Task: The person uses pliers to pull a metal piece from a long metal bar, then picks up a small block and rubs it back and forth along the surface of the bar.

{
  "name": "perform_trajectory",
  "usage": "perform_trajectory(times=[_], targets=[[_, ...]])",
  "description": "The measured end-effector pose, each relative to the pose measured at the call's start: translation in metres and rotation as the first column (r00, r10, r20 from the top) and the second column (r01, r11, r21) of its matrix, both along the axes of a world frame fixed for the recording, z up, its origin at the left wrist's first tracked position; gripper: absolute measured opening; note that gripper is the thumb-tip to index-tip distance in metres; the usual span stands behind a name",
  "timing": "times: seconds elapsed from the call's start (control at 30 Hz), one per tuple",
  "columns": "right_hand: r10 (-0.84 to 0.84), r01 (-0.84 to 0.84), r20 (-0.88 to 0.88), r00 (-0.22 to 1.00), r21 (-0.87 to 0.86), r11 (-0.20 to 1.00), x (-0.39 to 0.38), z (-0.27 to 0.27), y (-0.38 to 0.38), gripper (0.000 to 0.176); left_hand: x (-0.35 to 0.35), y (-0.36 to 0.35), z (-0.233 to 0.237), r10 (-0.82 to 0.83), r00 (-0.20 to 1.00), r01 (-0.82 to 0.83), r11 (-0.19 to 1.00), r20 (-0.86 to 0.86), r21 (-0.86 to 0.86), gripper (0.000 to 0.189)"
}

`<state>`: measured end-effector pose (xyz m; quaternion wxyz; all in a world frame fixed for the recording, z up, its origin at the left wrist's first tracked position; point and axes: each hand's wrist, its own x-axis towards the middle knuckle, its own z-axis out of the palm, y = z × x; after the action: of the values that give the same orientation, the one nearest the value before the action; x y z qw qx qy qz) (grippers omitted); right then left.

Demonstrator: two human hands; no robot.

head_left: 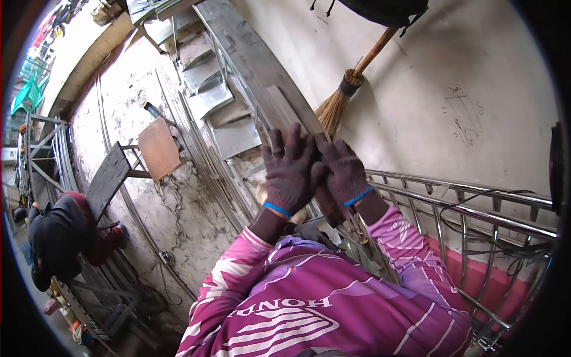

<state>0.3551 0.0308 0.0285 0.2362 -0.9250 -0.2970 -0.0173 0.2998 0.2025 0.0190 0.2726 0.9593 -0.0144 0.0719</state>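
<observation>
Both of my hands wear dark knit gloves with blue cuffs. My left hand (291, 172) has its fingers spread, palm down, over the near end of a long grey metal bench (256, 59). Right beside it, my right hand (344, 169) lies with fingers extended at the bench's right edge; the two hands touch or overlap at the thumbs. A flat metal strip (284, 108) lies on the bench just beyond my left fingertips. Neither hand visibly grips anything. Whatever is under the palms is hidden.
A straw broom (339, 98) leans beyond my right hand. Chrome railings (452, 208) stand at the right. Bent sheet-metal pieces (208, 95) and long bars (202, 149) lie left of the bench. A person (59, 238) in dark clothing is at the far left, near a brown panel (159, 149).
</observation>
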Motion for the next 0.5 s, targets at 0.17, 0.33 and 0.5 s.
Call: perform_trajectory(times=[0.17, 0.33, 0.5], targets=[[-0.086, 0.073, -0.207, 0.975, -0.066, 0.995, 0.089, -0.001, 0.084, 0.052, 0.083, 0.054, -0.007, 0.208, 0.975, -0.211, 0.977, 0.075, 0.039, 0.063], [-0.019, 0.017, -0.059, 0.998, -0.039, 0.999, 0.119, -0.011, 0.109, 0.054, 0.119, 0.083, -0.027, 0.206, 0.964, -0.239, 0.951, 0.171, 0.198, 0.043], [-0.033, 0.031, -0.18, 0.983, -0.013, 0.999, 0.044, -0.007, 0.041, 0.059, 0.037, 0.026, -0.005, 0.123, 0.988, -0.13, 0.989, 0.092, 0.075, 0.065]])
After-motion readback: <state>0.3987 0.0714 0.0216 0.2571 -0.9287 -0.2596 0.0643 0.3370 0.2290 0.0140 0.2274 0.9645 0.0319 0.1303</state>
